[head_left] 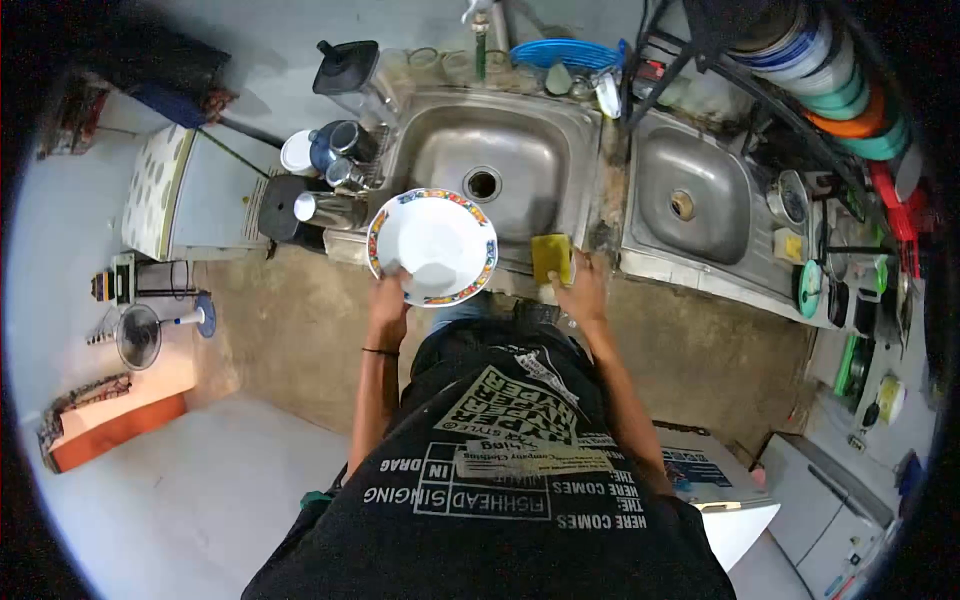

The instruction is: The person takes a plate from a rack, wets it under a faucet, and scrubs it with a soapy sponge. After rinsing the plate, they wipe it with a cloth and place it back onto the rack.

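Firmly, the left hand (pixel 387 300) closes on the lower rim of the white plate (pixel 432 245), held tilted over the front edge of the sink (pixel 530 140); the right hand (pixel 582 290) is clamped on a yellow sponge (pixel 551 257) just beside the plate, on the same edge; for a good scrub, I think the plate should be kept over the basin and the rim gripped tight; metal cups (pixel 335 165) stand at the left.
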Demonstrator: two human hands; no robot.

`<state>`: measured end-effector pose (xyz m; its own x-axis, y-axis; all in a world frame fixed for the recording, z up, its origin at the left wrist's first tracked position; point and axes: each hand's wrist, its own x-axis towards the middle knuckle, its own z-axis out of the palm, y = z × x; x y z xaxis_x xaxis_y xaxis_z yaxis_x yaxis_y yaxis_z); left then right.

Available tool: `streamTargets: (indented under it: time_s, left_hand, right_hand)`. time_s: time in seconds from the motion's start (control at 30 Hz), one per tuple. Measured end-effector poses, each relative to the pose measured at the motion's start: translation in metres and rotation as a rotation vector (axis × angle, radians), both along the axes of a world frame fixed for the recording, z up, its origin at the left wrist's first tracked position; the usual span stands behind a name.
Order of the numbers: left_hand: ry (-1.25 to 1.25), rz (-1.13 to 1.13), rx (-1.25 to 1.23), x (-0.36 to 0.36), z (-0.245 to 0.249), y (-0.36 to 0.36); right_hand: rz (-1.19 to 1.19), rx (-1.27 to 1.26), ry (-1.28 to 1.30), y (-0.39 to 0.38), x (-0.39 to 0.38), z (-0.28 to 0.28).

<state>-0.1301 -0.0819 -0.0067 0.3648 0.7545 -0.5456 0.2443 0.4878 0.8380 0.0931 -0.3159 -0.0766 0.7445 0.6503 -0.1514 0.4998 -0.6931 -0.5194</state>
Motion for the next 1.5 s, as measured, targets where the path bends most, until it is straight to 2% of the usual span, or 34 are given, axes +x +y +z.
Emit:
streamTargets:
  time_s: [0.03, 0.07, 0.13, 0.17, 0.27, 0.3, 0.4, 0.43, 0.53, 0.57, 0.63, 0.67, 0.7, 0.8, 0.83, 0.87, 0.93, 0.97, 1.0, 1.07, 1.1, 1.17, 1.23, 1.33, 1.47, 1.5]
  left_hand:
    - [0.009, 0.076, -0.036, -0.003, 0.001, 0.0]
    - [0.017, 0.15, -0.072, -0.005, 0.002, 0.001]
    - [0.016, 0.134, -0.028, -0.003, 0.021, 0.0]
    - [0.019, 0.123, -0.007, -0.004, 0.027, 0.002]
    - [-0.012, 0.056, -0.034, -0.015, 0.014, 0.018]
    - [-0.059, 0.04, -0.032, -0.012, 0.012, 0.025]
    - [0.01, 0.032, 0.073, -0.011, -0.008, 0.041]
    - [0.156, -0.021, 0.016, -0.002, 0.002, 0.051]
    - [0.11, -0.219, 0.288, -0.007, -0.035, 0.086]
    - [0.139, -0.207, 0.14, -0.004, -0.034, 0.093]
    - [0.074, -0.322, 0.274, 0.002, -0.034, 0.104]
    - [0.106, -0.308, 0.15, 0.006, -0.029, 0.109]
    - [0.142, -0.29, 0.029, 0.014, -0.009, 0.113]
    - [0.164, -0.235, -0.066, 0.023, -0.031, 0.13]
    - [0.164, -0.333, -0.069, 0.024, -0.035, 0.139]
    - [0.154, -0.325, -0.085, 0.028, -0.041, 0.143]
    - [0.135, -0.317, -0.114, 0.039, -0.044, 0.15]
    - [0.074, -0.378, -0.116, 0.04, -0.06, 0.157]
    - [0.071, -0.378, -0.125, 0.044, -0.07, 0.16]
    - [0.063, -0.368, -0.143, 0.05, -0.083, 0.166]
    - [-0.005, -0.396, -0.123, 0.057, -0.042, 0.16]
    - [0.037, -0.409, -0.189, 0.065, -0.041, 0.164]
    - [0.098, -0.441, -0.229, 0.072, -0.053, 0.172]
    - [0.044, -0.411, -0.32, 0.079, -0.078, 0.175]
    - [0.014, -0.45, -0.306, 0.088, -0.094, 0.177]
    - [0.037, -0.459, -0.297, 0.091, -0.093, 0.178]
  right_hand:
    - [-0.063, -0.066, 0.113, 0.01, -0.005, 0.01]
    - [0.001, -0.066, 0.04, 0.016, -0.004, 0.006]
    - [0.127, -0.057, -0.105, 0.028, -0.002, -0.019]
    - [0.179, -0.028, -0.279, 0.029, -0.006, -0.034]
    - [0.216, -0.233, -0.152, 0.037, -0.005, -0.099]
    - [0.216, -0.258, -0.196, 0.042, -0.006, -0.099]
    - [0.176, -0.25, -0.082, 0.046, -0.013, -0.095]
    - [0.187, -0.145, -0.315, 0.038, -0.017, -0.132]
    - [0.302, -0.094, -0.23, 0.032, -0.014, -0.133]
    - [0.168, 0.017, -0.145, 0.044, -0.022, -0.086]
    - [-0.006, 0.097, 0.027, 0.039, -0.02, -0.096]
    - [-0.099, 0.138, 0.112, 0.037, -0.017, -0.105]
    - [-0.169, 0.209, -0.106, 0.042, -0.02, -0.114]
    - [-0.648, 0.608, 0.447, 0.044, -0.02, -0.128]
    - [-0.811, 0.733, 0.516, 0.054, -0.023, -0.134]
    - [-0.901, 0.714, 0.549, 0.056, -0.023, -0.135]
    - [-1.089, 0.68, 0.615, 0.072, -0.026, -0.111]
    - [-1.053, 0.644, 0.508, 0.073, -0.023, -0.123]
    - [-1.054, 0.654, 0.741, 0.095, -0.031, -0.05]
    - [-1.071, 0.737, 0.634, 0.102, -0.03, -0.062]
    - [-1.051, 0.774, 0.578, 0.113, -0.037, -0.037]
    - [-1.015, 0.782, 0.557, 0.128, -0.038, -0.018]
    - [-0.995, 0.813, 0.584, 0.134, -0.039, -0.016]
    - [-1.026, 0.751, 0.635, 0.147, -0.044, 0.019]
    - [-1.114, 0.762, 0.645, 0.145, -0.043, 0.031]
    - [-0.926, 0.773, 0.505, 0.143, -0.043, 0.028]
